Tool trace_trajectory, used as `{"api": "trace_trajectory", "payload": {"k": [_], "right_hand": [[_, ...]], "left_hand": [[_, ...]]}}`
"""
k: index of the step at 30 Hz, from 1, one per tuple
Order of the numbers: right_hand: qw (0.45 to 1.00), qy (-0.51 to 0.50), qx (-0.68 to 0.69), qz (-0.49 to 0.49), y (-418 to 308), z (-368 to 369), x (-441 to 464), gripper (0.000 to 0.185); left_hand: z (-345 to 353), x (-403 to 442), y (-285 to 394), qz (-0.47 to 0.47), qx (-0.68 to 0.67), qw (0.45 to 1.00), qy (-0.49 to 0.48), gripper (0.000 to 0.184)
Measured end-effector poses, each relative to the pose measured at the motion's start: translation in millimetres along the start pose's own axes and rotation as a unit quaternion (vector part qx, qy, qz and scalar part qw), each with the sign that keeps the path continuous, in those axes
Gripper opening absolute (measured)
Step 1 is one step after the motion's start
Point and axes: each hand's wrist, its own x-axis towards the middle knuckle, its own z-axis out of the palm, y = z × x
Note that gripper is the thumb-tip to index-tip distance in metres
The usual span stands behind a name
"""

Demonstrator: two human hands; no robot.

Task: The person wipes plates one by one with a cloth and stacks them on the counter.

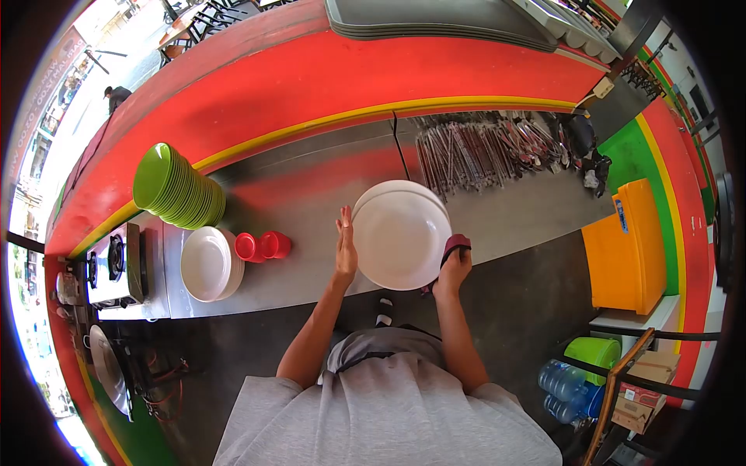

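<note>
The left hand's (346, 250) fingers are straight and flat, along the side of the white bowls (400, 241), nested at the counter's (295, 281) near edge; whether they rest on it, I cannot tell. The right hand's (454, 273) fingers curl around a maroon cloth (457, 244) at the opposite rim. Farther left are two red cups (274, 245), another white stack (205, 264) and stacked green bowls (177, 188); cutlery (489, 151) lies beyond. Wiping seems underway; which bowls are finished or left is unclear.
</note>
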Motion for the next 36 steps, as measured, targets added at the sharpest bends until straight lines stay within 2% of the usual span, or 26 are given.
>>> {"api": "trace_trajectory", "payload": {"k": [8,14,17,20,23,26,28,31,33,35,36], "right_hand": [[0.999,-0.030,-0.026,-0.011,8.5,-6.6,12.2,0.024],[0.994,-0.030,0.065,0.079,-7.3,-4.3,6.6,0.036],[0.947,-0.166,0.182,0.205,17.1,-58.7,28.9,0.039],[0.935,-0.101,0.208,0.269,-1.6,-59.7,6.5,0.038],[0.909,-0.129,0.255,0.302,8.2,-79.7,-2.3,0.035],[0.909,-0.021,0.202,0.364,9.0,-73.5,-21.3,0.036],[0.836,-0.152,0.326,0.414,48.1,-100.4,-19.9,0.037],[0.755,-0.257,0.366,0.480,63.2,-98.4,-33.3,0.044],[0.765,-0.250,0.306,0.509,57.4,-75.3,-57.0,0.050],[0.810,-0.197,0.199,0.515,34.7,-39.9,-87.9,0.057],[0.799,-0.206,0.202,0.528,57.9,-50.1,-87.8,0.065]], "left_hand": [[8.6,8.5,1.6,-0.011,-0.020,1.000,0.015,0.080],[11.4,11.1,-9.8,-0.030,-0.080,0.996,0.037,0.088],[8.0,11.0,-22.6,-0.023,-0.083,0.992,0.092,0.086],[-5.9,-6.9,-35.0,-0.034,-0.055,0.985,0.159,0.077],[-19.1,-36.2,-52.3,-0.071,-0.027,0.970,0.230,0.058],[-38.5,-71.8,-76.1,-0.139,-0.022,0.984,0.106,0.050],[-38.8,-96.9,-72.0,-0.120,-0.001,0.993,-0.020,0.048],[-29.9,-123.9,-46.6,-0.090,0.015,0.983,-0.158,0.052],[-24.6,-132.9,-43.6,-0.094,-0.032,0.972,-0.215,0.058],[-22.4,-134.7,-48.9,-0.118,-0.132,0.951,-0.253,0.066],[-21.3,-135.1,-43.1,-0.129,-0.154,0.943,-0.265,0.072]]}}
